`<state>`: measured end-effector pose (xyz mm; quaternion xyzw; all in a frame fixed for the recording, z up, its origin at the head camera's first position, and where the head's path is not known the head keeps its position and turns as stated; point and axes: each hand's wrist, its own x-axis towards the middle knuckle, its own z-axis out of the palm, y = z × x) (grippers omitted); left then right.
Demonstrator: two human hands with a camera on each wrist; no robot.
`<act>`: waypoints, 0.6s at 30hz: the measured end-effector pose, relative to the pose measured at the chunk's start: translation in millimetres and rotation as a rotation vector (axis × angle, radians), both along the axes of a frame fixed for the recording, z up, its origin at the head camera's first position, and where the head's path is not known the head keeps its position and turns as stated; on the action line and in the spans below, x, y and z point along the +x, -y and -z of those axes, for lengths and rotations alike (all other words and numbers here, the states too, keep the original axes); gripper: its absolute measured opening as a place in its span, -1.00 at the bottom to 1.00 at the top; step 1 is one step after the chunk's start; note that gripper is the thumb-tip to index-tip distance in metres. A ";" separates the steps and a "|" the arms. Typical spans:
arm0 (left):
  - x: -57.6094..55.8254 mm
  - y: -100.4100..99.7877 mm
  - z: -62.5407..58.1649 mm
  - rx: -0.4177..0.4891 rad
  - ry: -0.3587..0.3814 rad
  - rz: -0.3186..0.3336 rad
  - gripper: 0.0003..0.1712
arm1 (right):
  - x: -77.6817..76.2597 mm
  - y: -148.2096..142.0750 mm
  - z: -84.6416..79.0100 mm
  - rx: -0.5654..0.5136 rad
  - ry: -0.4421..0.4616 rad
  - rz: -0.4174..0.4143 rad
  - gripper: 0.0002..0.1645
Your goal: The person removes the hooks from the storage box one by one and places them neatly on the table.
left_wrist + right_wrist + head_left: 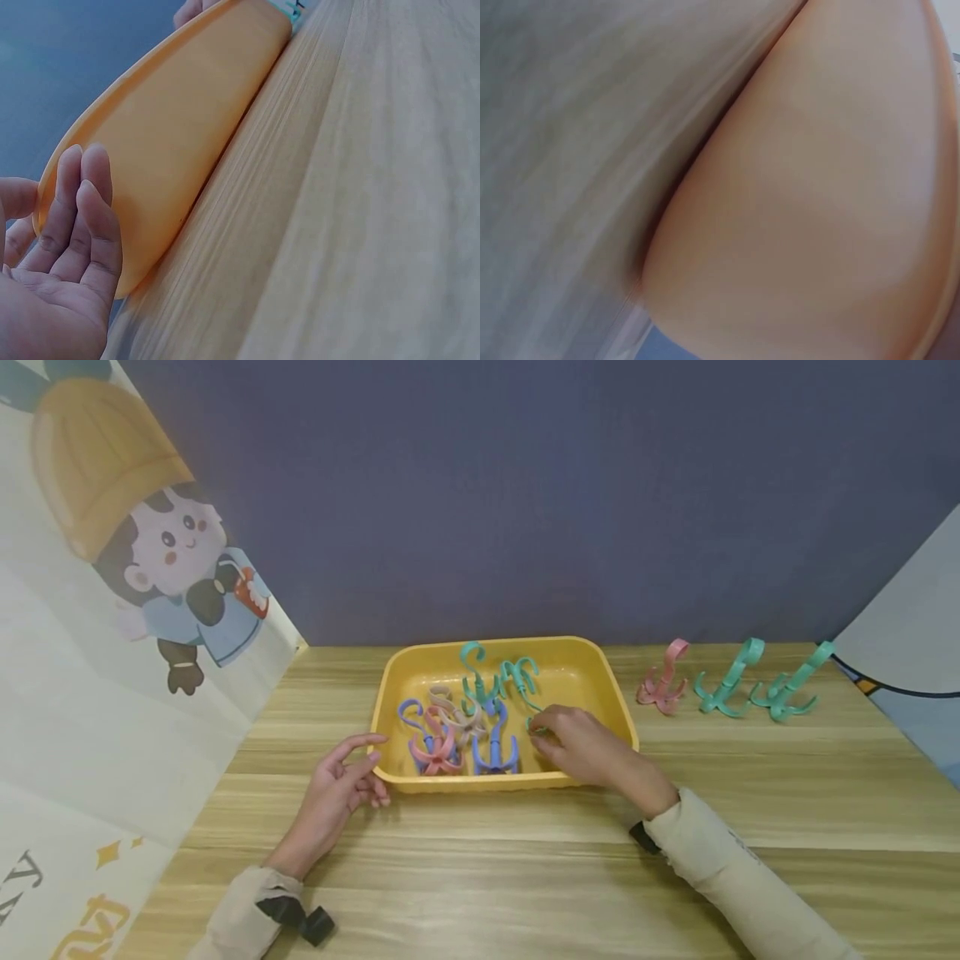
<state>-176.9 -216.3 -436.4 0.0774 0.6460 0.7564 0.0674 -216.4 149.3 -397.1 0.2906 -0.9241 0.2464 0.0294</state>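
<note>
A yellow tray (pixel 480 783) holds several multi-pronged plastic hooks. My left hand (pixel 341 785) grips the tray's front left corner; in the left wrist view its digits lie about the rim and outer wall. Inside the tray's right part, my right hand (pixel 581 746) pinches the curved end of a green hook (pixel 519 672), partly hidden by the fingers. Another green hook (pixel 472 664), a beige hook (pixel 468 722), a pink hook (pixel 437 756) and purple hooks (pixel 495 756) lie left of it. The right wrist view shows only the tray's outer wall (pixel 795 195), not the hand.
On the wooden table (pixel 480 868), right of the tray, a pink hook (pixel 662 685) and two green hooks (pixel 727 681) stand in a row on their prongs. A dark blue panel (pixel 525 502) rises behind the table. A wall with a cartoon figure (pixel 180 543) borders the left side.
</note>
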 end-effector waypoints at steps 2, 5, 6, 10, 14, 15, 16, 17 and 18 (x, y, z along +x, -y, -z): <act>0.1 0.0 0.1 -0.003 -0.003 -0.003 -0.60 | -0.2 0.6 -1.0 -0.015 -0.022 0.008 -0.75; -0.4 0.1 0.6 0.000 -0.004 -0.004 -0.60 | -1.1 -0.7 -4.0 -0.002 -0.094 0.023 -0.77; -0.6 0.1 0.8 0.003 -0.003 -0.004 -0.61 | -1.3 -1.8 -5.7 0.011 -0.127 0.025 -0.77; -1.4 0.7 2.2 0.007 -0.003 0.000 -0.61 | -1.3 -10.3 -13.9 0.093 -0.291 0.037 -0.82; -1.5 1.6 2.8 0.010 -0.007 0.006 -0.62 | -0.7 -19.3 -25.7 0.108 -0.352 0.035 -0.86; -1.4 1.8 2.7 0.010 -0.008 0.007 -0.63 | -0.5 -21.4 -29.1 0.104 -0.346 0.031 -0.85; -1.4 1.9 2.6 0.011 -0.009 0.008 -0.63 | -0.3 -23.5 -32.5 0.098 -0.331 0.025 -0.85; -1.3 2.0 2.5 0.012 -0.010 0.010 -0.64 | 0.1 -25.5 -35.8 0.093 -0.308 0.019 -0.83; -1.2 2.2 2.3 0.013 -0.010 0.011 -0.64 | 0.6 -27.7 -38.5 0.089 -0.281 0.014 -0.82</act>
